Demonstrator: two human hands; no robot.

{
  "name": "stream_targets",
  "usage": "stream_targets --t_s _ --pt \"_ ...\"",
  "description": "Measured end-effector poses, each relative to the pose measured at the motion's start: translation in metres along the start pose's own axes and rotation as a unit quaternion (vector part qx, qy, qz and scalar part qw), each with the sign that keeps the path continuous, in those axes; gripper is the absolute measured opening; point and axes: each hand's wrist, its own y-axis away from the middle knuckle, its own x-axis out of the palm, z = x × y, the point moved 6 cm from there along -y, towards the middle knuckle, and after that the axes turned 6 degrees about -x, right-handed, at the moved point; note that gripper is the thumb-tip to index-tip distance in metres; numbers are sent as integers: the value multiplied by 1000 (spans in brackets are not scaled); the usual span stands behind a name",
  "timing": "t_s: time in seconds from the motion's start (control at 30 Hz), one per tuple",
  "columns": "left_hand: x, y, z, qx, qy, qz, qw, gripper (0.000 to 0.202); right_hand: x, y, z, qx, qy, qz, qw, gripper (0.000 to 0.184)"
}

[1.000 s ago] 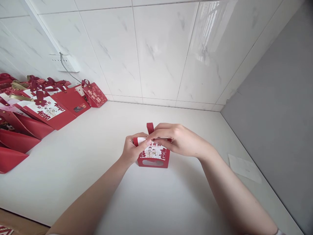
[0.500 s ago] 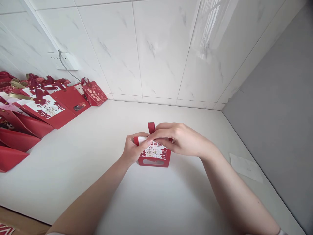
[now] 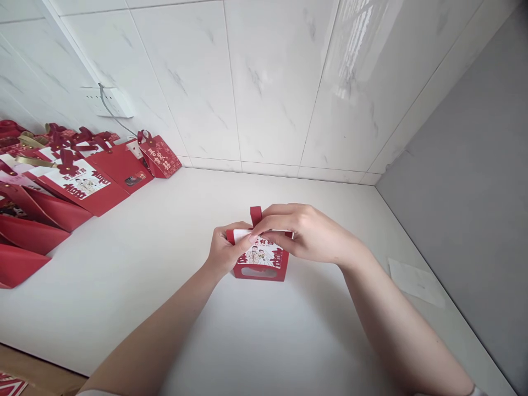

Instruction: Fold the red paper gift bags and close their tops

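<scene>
A small red gift box [image 3: 261,265] with a printed white panel and a little window stands upright on the white table [image 3: 165,275], near its middle. My left hand [image 3: 225,252] grips the box's top left corner, fingers curled over the white flap. My right hand [image 3: 303,232] reaches across the top from the right, fingers pinched on the top edge beside the red handle tab [image 3: 256,214] that sticks up behind. Both hands cover most of the box's top.
Several finished red gift boxes and bags [image 3: 82,184] lie in rows at the left, against the tiled wall. A wall socket with a cable [image 3: 111,103] is above them. A white paper slip [image 3: 414,281] lies at the right by the grey wall.
Both hands stay on the box's top; my right fingers have shifted slightly up along the top edge. The box has not moved.
</scene>
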Motion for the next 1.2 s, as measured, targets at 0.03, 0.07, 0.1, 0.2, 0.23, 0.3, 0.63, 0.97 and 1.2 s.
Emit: stream_targets --t_s 0.03,0.07,0.1,0.2,0.23,0.3,0.63,0.97,1.2 --pt "0 0 0 0 0 0 1000 10 0 0 0 0 0 -1 1000 29" --pt "0 0 0 1 -1 -1 1000 10 0 0 0 0 -1 -1 1000 28" --pt "0 0 -1 1 -2 -1 1000 10 -1 0 -1 1 -2 0 1000 28" --pt "0 0 0 5 -4 -3 1000 12 -1 0 -1 6 -1 3 1000 25" --pt "0 0 0 5 -4 -4 1000 14 -1 0 -1 8 1 5 1000 24" --pt "0 -1 0 6 -6 -5 1000 17 0 0 -1 11 5 9 1000 22" --pt "-1 0 -1 12 -28 -16 999 18 4 1 -2 10 11 34 999 17" --pt "0 -1 0 10 -43 -15 999 19 3 3 -1 21 -13 40 999 16" --pt "-2 -1 2 1 -42 -21 999 25 -6 5 -1 54 -58 15 997 17"
